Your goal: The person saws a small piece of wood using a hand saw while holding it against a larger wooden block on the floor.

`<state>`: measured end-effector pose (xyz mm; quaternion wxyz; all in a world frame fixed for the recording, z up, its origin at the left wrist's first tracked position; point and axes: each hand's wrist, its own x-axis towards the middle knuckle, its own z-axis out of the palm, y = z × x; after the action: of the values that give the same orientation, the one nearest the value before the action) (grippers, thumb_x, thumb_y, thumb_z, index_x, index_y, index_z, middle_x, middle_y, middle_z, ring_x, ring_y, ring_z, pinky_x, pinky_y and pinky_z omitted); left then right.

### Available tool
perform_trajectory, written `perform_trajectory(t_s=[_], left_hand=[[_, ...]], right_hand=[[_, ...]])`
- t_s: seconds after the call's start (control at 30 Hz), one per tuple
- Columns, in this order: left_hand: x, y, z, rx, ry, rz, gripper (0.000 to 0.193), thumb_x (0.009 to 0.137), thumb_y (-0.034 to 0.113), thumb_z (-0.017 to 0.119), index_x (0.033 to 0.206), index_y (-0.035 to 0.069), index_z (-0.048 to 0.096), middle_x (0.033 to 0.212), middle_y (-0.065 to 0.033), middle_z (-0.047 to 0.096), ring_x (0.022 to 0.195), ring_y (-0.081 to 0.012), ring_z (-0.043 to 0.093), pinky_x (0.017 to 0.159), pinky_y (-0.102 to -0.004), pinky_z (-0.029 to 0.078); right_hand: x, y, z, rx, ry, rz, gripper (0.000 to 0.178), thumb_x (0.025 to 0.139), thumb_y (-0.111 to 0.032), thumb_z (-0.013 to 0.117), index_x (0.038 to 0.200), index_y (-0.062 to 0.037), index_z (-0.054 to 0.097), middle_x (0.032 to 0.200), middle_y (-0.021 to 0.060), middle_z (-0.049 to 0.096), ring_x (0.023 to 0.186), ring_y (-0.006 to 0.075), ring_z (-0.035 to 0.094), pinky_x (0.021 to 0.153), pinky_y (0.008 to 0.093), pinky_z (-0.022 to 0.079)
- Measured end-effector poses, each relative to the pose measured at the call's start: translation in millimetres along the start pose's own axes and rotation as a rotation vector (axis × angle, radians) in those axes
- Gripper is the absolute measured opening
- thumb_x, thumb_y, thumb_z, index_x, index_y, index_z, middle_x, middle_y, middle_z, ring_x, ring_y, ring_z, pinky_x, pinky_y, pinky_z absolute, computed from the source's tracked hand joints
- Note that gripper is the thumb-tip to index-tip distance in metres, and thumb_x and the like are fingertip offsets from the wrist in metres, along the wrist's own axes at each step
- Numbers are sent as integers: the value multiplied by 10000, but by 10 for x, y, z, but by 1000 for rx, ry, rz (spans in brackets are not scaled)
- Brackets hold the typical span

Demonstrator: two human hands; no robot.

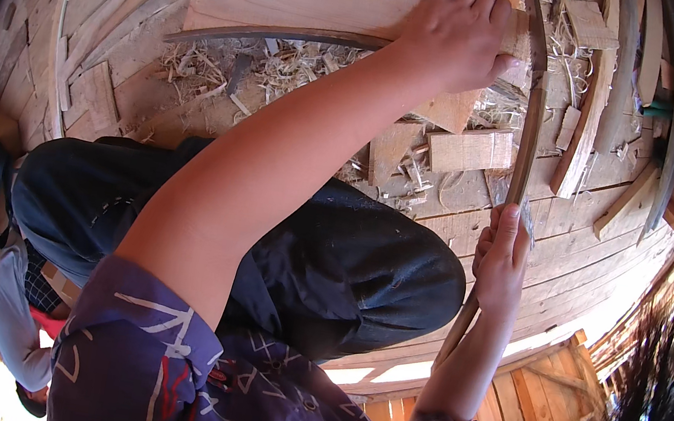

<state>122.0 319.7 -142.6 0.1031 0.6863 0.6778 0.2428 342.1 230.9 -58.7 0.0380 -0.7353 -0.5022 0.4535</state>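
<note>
Spreading beneath the work, the wooden floor [558, 259] bears a long narrow tool [531, 126], perhaps a saw, and a pale board [313, 9]. The board lies under the left hand [465, 35], its right end just beside the tool; whether those draped fingers clamp it, I cannot tell. The right hand [506, 247] wraps the tool's nearer part. Offcuts [470, 149] and shavings [296, 75] suggest some shaping is done; the board looks whole, so its cutting probably remains.
</note>
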Motion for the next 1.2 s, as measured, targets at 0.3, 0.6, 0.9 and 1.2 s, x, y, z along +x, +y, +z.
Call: perform_trajectory(t_s=[0.3,0.6,0.9,1.2], left_hand=[[44,-43,175,2,29,-32,434,907,305,557,1138,-59,513,1111,-215,585,1088,-318,565,931,-496,400],[39,-105,201,-22,105,-19,455,906,320,569,1164,-49,505,1078,-209,593,1079,-332,569,936,-544,392],[11,-109,148,36,91,37,470,890,304,589,1180,-57,507,1091,-202,589,1074,-342,563,948,-544,390],[62,-93,144,7,69,10,471,888,347,604,1158,-26,508,1136,-194,572,1125,-313,539,938,-510,389]], right_hand=[[-92,67,-183,-34,-17,-39,471,1025,-520,352,886,-96,503,566,-82,313,433,10,241,381,199,187],[185,-78,-135,-121,-33,-100,463,1021,-516,373,795,-124,466,567,-70,317,449,21,255,406,201,211],[-387,207,-515,-123,-152,-59,479,1029,-511,321,810,-108,460,558,-86,309,439,13,247,390,207,174],[-190,212,-304,-32,-112,-93,478,1028,-514,328,846,-103,491,571,-78,328,450,12,275,399,200,200]])
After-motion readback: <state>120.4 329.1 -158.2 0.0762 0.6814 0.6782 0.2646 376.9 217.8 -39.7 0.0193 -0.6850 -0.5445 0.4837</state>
